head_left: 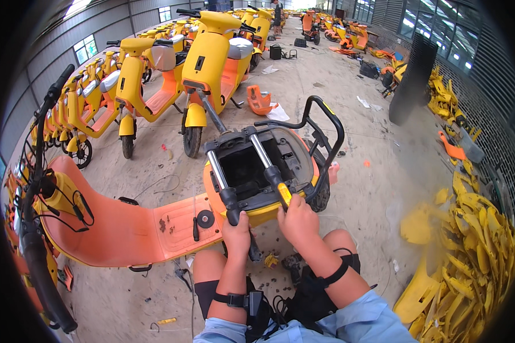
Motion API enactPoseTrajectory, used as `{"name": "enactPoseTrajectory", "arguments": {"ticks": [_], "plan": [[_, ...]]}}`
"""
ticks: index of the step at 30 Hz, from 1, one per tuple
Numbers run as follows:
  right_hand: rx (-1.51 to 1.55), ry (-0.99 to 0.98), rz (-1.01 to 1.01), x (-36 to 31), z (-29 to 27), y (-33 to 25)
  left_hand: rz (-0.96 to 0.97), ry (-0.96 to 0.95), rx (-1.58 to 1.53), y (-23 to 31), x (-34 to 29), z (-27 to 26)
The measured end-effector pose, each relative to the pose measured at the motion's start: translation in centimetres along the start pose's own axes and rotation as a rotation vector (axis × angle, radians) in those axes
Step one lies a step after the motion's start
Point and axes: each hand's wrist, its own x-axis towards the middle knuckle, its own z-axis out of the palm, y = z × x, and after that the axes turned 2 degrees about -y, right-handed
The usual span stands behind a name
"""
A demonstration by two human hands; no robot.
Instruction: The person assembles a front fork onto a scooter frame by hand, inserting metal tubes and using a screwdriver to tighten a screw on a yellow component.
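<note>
A front fork [261, 150], with two silver tubes, black lower legs and a grey stem, lies across the scooter's open seat compartment [243, 174]. My left hand [236, 234] is closed around the lower end of its left leg. Around the end of the other leg, beside a yellow patch, my right hand [300, 221] is closed too. The orange and yellow scooter [126, 223] stands sideways before me, with a black rear rack [333, 134]. On its footboard lie a black-handled screwdriver [196, 230] and a round black disc [205, 219].
Yellow scooters [209, 63] stand in rows at the left and back. A heap of yellow body panels [475, 257] lies on the right. An orange plastic part [260, 100] sits on the floor behind the fork. Handlebars [34, 200] rise at the far left.
</note>
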Motion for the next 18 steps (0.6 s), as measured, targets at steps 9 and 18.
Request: {"name": "enactPoseTrajectory", "arguments": {"ticks": [9,18], "plan": [[0.315,-0.321,0.283,-2.5,-0.9,1.2,0.001,-0.022,0.059,1.4,0.9,-1.4],[0.285,-0.338,0.273,-3.1,-0.7,0.0,-0.005,-0.055,0.113,1.6,1.5,-2.2]]}}
